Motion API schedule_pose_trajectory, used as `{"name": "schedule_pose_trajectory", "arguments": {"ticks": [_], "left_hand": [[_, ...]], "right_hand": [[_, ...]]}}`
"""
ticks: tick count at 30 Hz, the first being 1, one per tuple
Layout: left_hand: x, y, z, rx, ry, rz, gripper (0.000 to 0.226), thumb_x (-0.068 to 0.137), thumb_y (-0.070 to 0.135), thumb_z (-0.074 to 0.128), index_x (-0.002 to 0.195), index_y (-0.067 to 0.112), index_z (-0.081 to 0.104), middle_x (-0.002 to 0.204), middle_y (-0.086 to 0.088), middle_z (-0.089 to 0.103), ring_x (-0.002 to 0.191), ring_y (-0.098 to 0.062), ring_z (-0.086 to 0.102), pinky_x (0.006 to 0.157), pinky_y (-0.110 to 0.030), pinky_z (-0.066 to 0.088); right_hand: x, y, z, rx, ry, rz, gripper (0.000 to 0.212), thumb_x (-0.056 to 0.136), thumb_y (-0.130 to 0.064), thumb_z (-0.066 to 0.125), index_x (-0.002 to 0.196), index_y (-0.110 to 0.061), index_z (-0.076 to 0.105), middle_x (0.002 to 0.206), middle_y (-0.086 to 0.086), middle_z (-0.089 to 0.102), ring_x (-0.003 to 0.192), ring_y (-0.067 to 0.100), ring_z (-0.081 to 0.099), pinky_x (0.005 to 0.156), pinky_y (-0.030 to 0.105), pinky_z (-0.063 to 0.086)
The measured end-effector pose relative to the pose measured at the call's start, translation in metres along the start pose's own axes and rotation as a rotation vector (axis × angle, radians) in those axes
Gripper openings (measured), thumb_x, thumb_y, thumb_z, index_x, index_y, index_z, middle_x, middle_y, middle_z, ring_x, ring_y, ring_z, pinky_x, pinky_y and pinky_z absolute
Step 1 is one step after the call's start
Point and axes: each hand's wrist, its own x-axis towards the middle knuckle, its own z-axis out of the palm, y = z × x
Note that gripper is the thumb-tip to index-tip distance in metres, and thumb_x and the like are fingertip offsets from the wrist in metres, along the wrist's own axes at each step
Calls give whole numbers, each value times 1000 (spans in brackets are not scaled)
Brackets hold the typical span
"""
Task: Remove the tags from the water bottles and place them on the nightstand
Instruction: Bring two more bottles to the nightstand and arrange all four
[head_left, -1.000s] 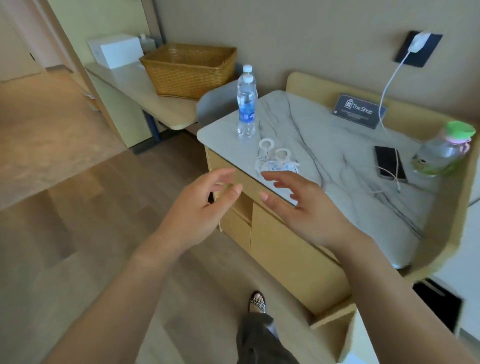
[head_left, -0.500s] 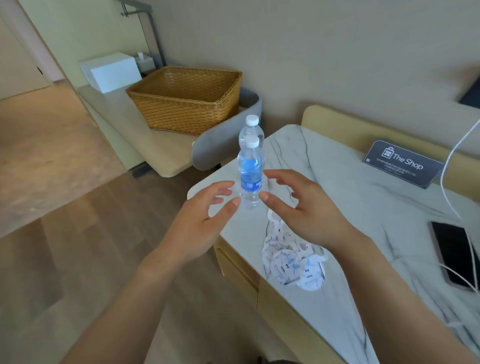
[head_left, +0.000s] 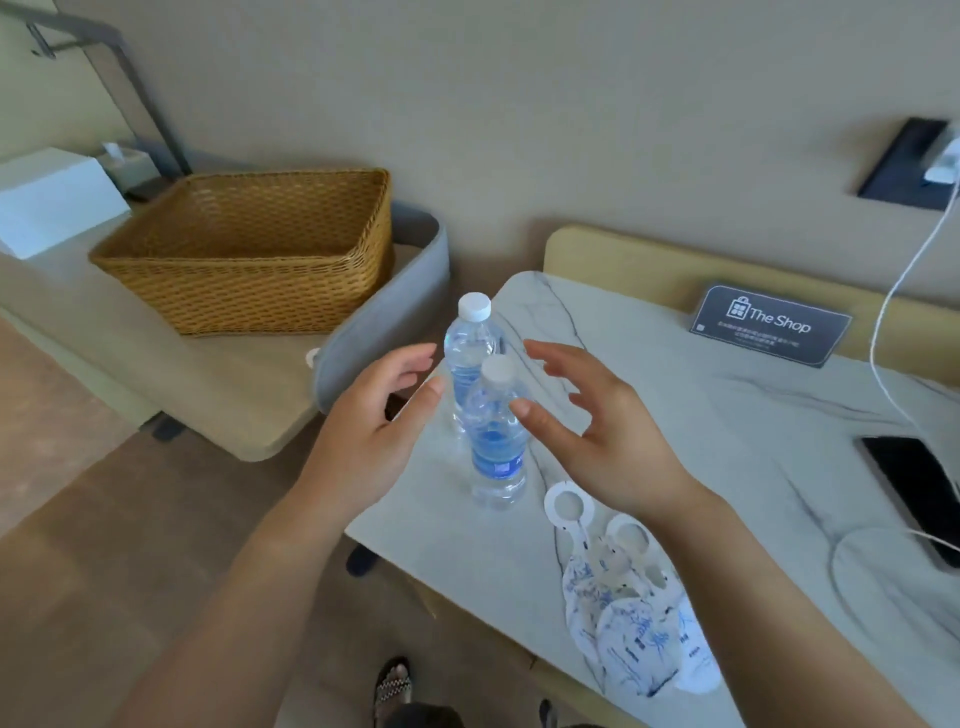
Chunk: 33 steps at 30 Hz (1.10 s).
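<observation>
Two clear water bottles with blue labels and white caps stand upright at the left corner of the marble nightstand (head_left: 649, 415), the near bottle (head_left: 496, 441) in front of the far bottle (head_left: 470, 353). Neither neck carries a tag. Two white paper tags (head_left: 628, 597) with ring holes and blue print lie flat on the nightstand, just right of the near bottle. My left hand (head_left: 369, 436) hovers open on the left side of the near bottle. My right hand (head_left: 597, 431) hovers open on its right side. Neither hand touches a bottle.
A wicker basket (head_left: 249, 254) sits on a low bench at the left, beside a grey chair back (head_left: 384, 332). A dark "The Shop" sign (head_left: 769, 322), a black phone (head_left: 914, 488) and a white charging cable (head_left: 893, 312) occupy the nightstand's right side. My foot (head_left: 395, 686) is below.
The view has shifted closer and upward. Both open hands have risen to either side of the near bottle's upper half. Bottles and tags have stayed put.
</observation>
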Motion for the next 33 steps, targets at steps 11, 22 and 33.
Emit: {"name": "schedule_pose_trajectory", "arguments": {"ticks": [11, 22, 33], "left_hand": [[89, -31, -36, 36, -362, 224, 38, 91, 39, 55, 128, 36, 51, 122, 34, 47, 118, 15, 41, 80, 8, 28], [105, -41, -28, 25, -378, 303, 48, 92, 37, 55, 137, 36, 41, 130, 29, 40, 111, 32, 31, 84, 10, 23], [142, -56, -17, -26, -532, 407, 50, 92, 31, 57, 140, 32, 40, 127, 34, 39, 118, 17, 36, 105, -26, 33]], "right_hand": [[9, -22, 58, -120, 361, 289, 66, 74, -74, 48, 129, -37, 48, 130, -18, 51, 118, 0, 49, 99, 29, 44], [5, -20, 79, -121, 481, 285, 57, 78, -60, 57, 130, -38, 46, 130, -16, 51, 119, 1, 48, 97, 30, 45], [4, -14, 109, -102, 732, 431, 52, 72, -62, 57, 121, -50, 46, 124, -26, 51, 115, -7, 49, 90, 17, 42]]}}
